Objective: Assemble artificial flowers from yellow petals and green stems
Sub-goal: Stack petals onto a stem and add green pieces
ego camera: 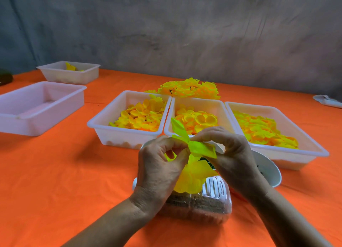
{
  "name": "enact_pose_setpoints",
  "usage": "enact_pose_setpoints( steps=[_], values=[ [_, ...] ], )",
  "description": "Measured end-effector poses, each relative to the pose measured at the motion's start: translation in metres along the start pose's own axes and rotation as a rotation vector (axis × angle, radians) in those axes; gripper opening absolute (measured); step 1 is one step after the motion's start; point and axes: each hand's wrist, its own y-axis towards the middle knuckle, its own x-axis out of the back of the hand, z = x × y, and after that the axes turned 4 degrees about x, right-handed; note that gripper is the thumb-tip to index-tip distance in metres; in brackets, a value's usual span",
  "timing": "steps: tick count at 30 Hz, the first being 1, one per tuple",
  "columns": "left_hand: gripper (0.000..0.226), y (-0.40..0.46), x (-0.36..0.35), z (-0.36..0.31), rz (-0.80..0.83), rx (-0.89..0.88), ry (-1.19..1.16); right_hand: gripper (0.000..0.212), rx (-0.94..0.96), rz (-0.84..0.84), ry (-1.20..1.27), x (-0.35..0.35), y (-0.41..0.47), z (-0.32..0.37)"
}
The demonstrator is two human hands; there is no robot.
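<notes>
Nearest the lens, two bare forearms reaching in from the bottom edge, meeting above a clear plastic container (207, 200) with brownish filling, lying on the orange counter (64, 172). Left hand (159, 169) curled, thumb and fingers pinched on one side of a yellow-green petal piece (196, 146). Right hand (231, 154) likewise clamped on the other side of that piece, fingertips nearly meeting the left's. Below the pinch, a half-built flower (192, 178) of yellow petals hanging between the palms; something dark at its core, probably the stem tip, too hidden to be sure. No green stem plainly visible.

Behind the hands, a white bowl (268, 169), partly covered by the right wrist. Further back, three white trays side by side holding loose yellow petals: left tray (103, 125), middle tray (173, 109), right tray (314, 146). Beyond them, a heap of finished yellow flowers (190, 89). Off to the left, an empty-looking tray (22, 115) and a smaller far tray (88, 72) with a few yellow bits.

Step in hand, judging by the grip: threading or seating a petal layer onto the flower's centre. Next move likely calls for sliding the layer down snug against those below while keeping the core steady, then reaching to a tray for another petal.
</notes>
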Motion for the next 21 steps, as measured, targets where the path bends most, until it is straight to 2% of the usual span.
enact_pose_setpoints(
  steps=[2,6,11,14,16,19,21],
  values=[
    [0.003,0.000,-0.001,0.000,-0.002,0.000,-0.002,0.011,0.183,0.012,-0.176,0.002,0.001,0.000],
    [0.012,-0.002,0.001,-0.002,0.009,-0.033,-0.040,0.017,0.450,0.095,-0.481,0.009,0.005,-0.001],
    [0.006,-0.002,0.002,-0.004,0.003,-0.048,-0.024,0.018,0.559,0.144,-0.601,0.012,0.008,0.002],
    [0.011,-0.001,0.003,-0.002,0.008,-0.041,-0.004,0.041,0.617,0.179,-0.620,0.011,0.011,0.006],
    [0.007,-0.003,0.004,-0.001,0.013,-0.031,-0.025,0.051,0.666,0.215,-0.670,0.012,0.013,0.010],
    [0.020,-0.004,0.007,0.000,-0.050,-0.032,0.035,0.042,0.738,0.248,-0.761,0.015,0.014,0.012],
    [0.038,-0.002,0.011,0.000,-0.137,-0.116,0.135,0.039,0.757,0.247,-0.800,0.016,0.015,0.011]
  ],
)
